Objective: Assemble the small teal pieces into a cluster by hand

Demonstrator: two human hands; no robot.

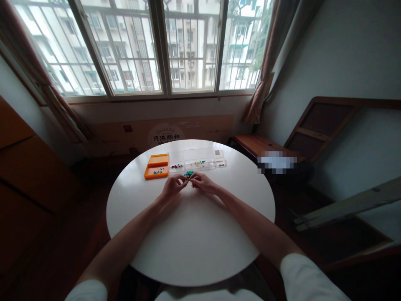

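Observation:
Both hands meet over the middle of the white round table. My left hand [173,185] is closed in a pinch, thumb and forefinger tips together. Close by on its right, my right hand [203,183] pinches too, its fingertips almost touching the left ones. Whatever lies between the fingers is too small to make out. Just behind the fingertips sits a small heap of green and blue pieces [189,173], partly covered by the hands. An orange tray [150,176] with a few blue bits inside stands beyond my left hand.
Behind the hands, a clear plastic divided box [198,154] holds dark, pale and green small pieces. The white table [188,242] has a rounded edge. A wooden bench [260,144] stands past its right side, below a barred window [191,50].

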